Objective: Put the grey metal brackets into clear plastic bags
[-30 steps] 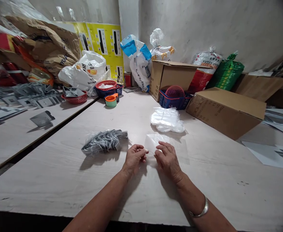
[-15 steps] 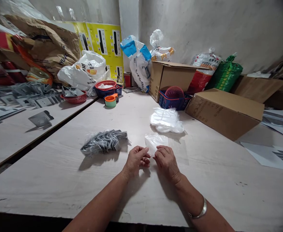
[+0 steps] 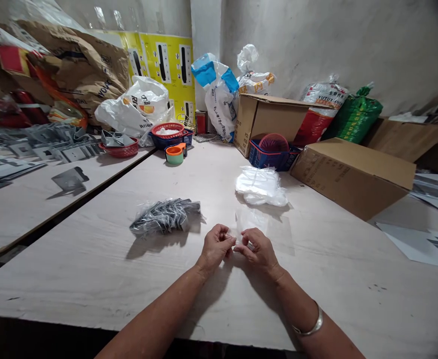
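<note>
A thin clear plastic bag (image 3: 252, 219) lies nearly flat on the table, its near edge raised between my hands. My left hand (image 3: 216, 248) pinches that edge between thumb and fingertips. From the other side, my right hand (image 3: 259, 251) closes on the bag with bent fingers, its thumb stretched toward the left fingertips. Left of my hands rests a clear bag of dark grey parts (image 3: 165, 217), apart from both. Beyond the thin bag sits a stack of clear plastic bags (image 3: 261, 185).
An open cardboard box (image 3: 353, 172) stands at the right, with a blue basket (image 3: 266, 155) beside it. Farther left are an orange and green tape roll (image 3: 174, 154) and a red basket (image 3: 119, 147) of grey parts. A dark gap (image 3: 92, 192) divides the tabletops.
My left fingers have come together on the bag's edge, and my right thumb has stretched out toward them. The bag's raised part has flattened. The whole view has shifted slightly.
</note>
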`<state>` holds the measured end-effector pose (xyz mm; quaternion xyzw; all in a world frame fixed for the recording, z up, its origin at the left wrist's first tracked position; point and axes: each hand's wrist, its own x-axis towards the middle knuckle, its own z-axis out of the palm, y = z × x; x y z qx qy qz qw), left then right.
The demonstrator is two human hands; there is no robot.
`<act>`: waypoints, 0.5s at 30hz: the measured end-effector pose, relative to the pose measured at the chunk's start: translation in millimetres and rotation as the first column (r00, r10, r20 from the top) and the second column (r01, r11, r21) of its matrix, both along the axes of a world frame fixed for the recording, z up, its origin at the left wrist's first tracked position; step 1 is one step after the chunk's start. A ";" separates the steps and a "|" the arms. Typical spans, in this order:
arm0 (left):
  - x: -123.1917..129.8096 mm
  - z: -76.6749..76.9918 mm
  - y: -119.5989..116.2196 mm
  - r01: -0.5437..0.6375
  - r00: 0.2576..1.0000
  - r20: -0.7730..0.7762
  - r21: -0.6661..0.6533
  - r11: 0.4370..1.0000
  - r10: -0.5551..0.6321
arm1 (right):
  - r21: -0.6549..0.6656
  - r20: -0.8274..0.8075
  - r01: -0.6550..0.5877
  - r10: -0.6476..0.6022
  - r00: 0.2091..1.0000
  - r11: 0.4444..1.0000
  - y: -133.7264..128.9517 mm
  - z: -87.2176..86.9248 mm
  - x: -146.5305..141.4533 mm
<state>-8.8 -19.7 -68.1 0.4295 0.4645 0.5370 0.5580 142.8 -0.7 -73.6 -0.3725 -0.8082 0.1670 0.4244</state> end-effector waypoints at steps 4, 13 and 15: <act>-7.6 -1.1 3.6 0.021 0.996 -0.093 0.105 0.994 -0.011 | -0.277 -0.239 -0.055 -0.013 0.971 0.959 1.1 7.8 5.9; -11.9 -6.7 -3.8 0.173 0.684 -0.706 0.403 0.899 0.184 | -0.287 -0.400 -0.031 -0.091 0.912 0.957 6.8 14.7 21.1; -7.2 -4.3 -9.2 0.190 0.559 -0.762 0.500 0.845 0.326 | -0.123 -0.248 -0.048 0.016 0.969 0.991 4.2 14.8 17.8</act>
